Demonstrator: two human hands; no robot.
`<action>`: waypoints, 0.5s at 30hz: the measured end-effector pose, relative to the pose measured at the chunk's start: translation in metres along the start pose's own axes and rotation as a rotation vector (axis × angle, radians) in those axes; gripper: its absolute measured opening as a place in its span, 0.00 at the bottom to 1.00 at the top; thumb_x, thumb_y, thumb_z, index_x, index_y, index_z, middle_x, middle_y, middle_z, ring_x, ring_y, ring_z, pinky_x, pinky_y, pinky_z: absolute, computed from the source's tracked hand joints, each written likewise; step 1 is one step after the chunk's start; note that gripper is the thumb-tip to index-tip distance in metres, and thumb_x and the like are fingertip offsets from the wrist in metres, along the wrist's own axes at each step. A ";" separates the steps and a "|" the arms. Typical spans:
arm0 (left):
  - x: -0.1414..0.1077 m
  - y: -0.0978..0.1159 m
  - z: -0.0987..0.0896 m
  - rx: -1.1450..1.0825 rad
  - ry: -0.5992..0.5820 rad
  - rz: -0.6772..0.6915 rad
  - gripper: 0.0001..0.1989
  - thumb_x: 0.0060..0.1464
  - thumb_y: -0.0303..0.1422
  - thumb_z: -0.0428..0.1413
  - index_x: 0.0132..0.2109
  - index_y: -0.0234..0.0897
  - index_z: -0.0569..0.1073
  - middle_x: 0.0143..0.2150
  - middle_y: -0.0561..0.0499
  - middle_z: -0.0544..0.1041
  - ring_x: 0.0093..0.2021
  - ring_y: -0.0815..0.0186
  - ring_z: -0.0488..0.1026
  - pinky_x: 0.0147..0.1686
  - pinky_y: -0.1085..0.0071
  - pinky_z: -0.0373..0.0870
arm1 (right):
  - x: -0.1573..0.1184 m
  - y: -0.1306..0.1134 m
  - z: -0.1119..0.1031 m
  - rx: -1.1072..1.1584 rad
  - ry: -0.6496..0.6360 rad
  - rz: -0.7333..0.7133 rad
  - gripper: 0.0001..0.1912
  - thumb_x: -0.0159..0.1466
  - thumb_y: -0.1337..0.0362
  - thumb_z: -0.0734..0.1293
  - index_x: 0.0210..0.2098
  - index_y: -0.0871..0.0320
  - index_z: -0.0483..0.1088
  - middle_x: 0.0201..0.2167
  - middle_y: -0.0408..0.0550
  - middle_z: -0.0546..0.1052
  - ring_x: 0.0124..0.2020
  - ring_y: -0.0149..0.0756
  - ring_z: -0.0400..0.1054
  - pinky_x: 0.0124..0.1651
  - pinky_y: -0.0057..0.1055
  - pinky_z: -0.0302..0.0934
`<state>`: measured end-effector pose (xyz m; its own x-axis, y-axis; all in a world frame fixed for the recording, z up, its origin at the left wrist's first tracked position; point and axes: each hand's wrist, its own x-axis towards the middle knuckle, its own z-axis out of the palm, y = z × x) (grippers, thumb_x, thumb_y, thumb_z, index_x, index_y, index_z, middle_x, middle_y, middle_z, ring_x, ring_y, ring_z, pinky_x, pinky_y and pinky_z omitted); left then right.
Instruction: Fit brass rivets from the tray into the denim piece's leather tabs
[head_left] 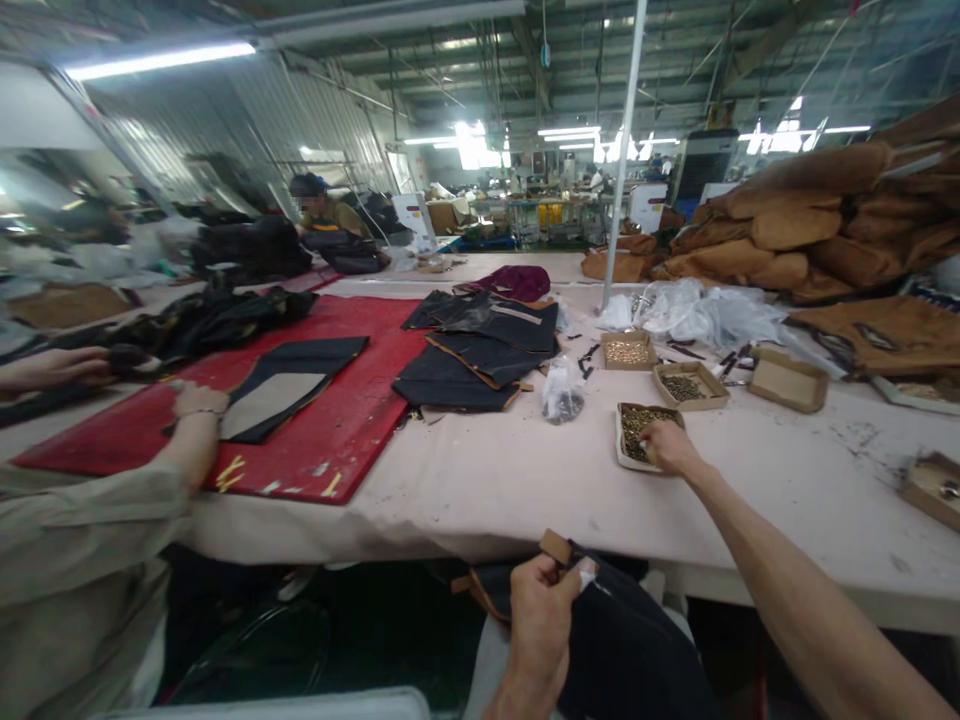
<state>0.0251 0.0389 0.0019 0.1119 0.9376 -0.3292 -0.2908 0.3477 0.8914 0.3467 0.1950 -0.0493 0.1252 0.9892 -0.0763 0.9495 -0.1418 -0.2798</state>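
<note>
Near the lower middle, my left hand (pixel 541 610) pinches the edge of a dark fabric piece (pixel 630 640) beside a small brown tab (pixel 556 546). The dark piece lies over my lap, below the table's front edge. White wrapping shows on my left thumb. My right hand (pixel 670 446) reaches into a small box of brass-coloured metal pieces (pixel 636 420) on the table, its fingertips together among the pieces. Whether a piece is between those fingertips is too small to tell.
At the left, a co-worker's hand (pixel 201 402) rests by a dark panel (pixel 300 375) on a red board (pixel 375 400). Dark panels (pixel 480 365) are stacked mid-table. More small boxes (pixel 690 385), a plastic bag (pixel 562 390) and a white pole (pixel 624 150) stand beyond my right hand.
</note>
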 end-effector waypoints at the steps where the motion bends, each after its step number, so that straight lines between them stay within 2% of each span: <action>1: 0.000 0.000 0.000 0.004 0.016 -0.002 0.21 0.38 0.42 0.73 0.33 0.28 0.82 0.27 0.48 0.77 0.31 0.64 0.72 0.32 0.71 0.67 | 0.000 0.002 -0.002 0.008 0.016 0.004 0.14 0.70 0.55 0.70 0.44 0.62 0.76 0.43 0.51 0.79 0.46 0.41 0.75 0.54 0.43 0.68; 5: 0.002 0.003 0.000 0.013 0.035 0.001 0.21 0.35 0.42 0.74 0.31 0.29 0.81 0.27 0.48 0.77 0.31 0.63 0.73 0.33 0.69 0.70 | -0.006 0.007 -0.013 0.042 0.109 0.014 0.11 0.70 0.60 0.68 0.39 0.61 0.78 0.37 0.50 0.81 0.41 0.39 0.75 0.50 0.38 0.67; 9: 0.005 0.002 -0.003 0.012 0.025 -0.031 0.22 0.35 0.43 0.74 0.32 0.29 0.81 0.27 0.49 0.77 0.29 0.64 0.73 0.33 0.70 0.69 | -0.036 0.012 -0.016 0.088 0.242 0.009 0.13 0.70 0.65 0.63 0.44 0.58 0.81 0.44 0.53 0.82 0.45 0.40 0.75 0.50 0.29 0.63; 12: 0.010 -0.003 -0.010 -0.013 0.026 -0.036 0.21 0.37 0.41 0.74 0.33 0.28 0.82 0.29 0.47 0.79 0.31 0.65 0.73 0.34 0.71 0.68 | -0.078 0.015 0.001 0.105 0.287 0.024 0.14 0.69 0.64 0.63 0.46 0.57 0.81 0.46 0.52 0.82 0.45 0.40 0.75 0.49 0.29 0.62; 15: 0.014 -0.006 -0.012 -0.040 0.003 -0.044 0.19 0.41 0.39 0.73 0.34 0.28 0.81 0.31 0.47 0.79 0.32 0.65 0.73 0.37 0.70 0.69 | -0.118 0.019 0.028 0.096 0.294 0.106 0.14 0.67 0.64 0.64 0.41 0.58 0.82 0.40 0.55 0.82 0.41 0.45 0.75 0.46 0.32 0.63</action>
<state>0.0169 0.0504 -0.0123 0.1224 0.9216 -0.3684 -0.3231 0.3880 0.8632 0.3413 0.0744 -0.0727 0.3133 0.9351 0.1658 0.8970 -0.2341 -0.3750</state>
